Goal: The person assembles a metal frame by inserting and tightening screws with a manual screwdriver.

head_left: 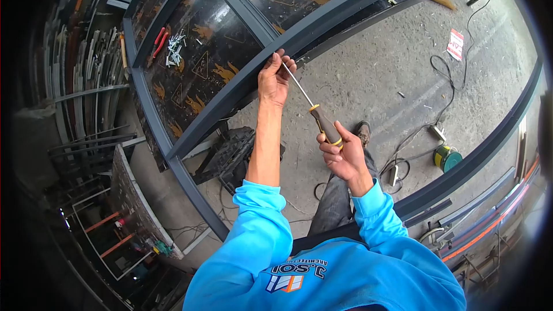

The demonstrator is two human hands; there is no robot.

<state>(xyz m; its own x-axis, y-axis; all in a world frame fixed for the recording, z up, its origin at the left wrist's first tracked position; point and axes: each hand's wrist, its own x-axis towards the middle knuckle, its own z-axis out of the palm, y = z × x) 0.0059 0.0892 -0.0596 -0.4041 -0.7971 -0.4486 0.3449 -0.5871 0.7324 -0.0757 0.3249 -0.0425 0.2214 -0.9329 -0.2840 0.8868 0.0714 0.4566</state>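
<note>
My right hand (344, 158) is closed around the grey and yellow handle of a screwdriver (326, 125). The shaft slants up and left, and its tip ends at the fingers of my left hand (275, 79). Those fingers are pinched together against the edge of a dark grey metal frame (230, 85); whatever they hold is too small to make out. Inside the frame, on a black printed board (222, 52), lie a pile of screws (174, 52) and red-handled pliers (159, 43).
Cables (446, 89) run over the concrete floor (368, 75) near a green-lidded can (448, 159) and a red and white packet (455, 44). Metal profiles (98, 69) are stacked at the left. A curved frame bar (478, 164) crosses the right side.
</note>
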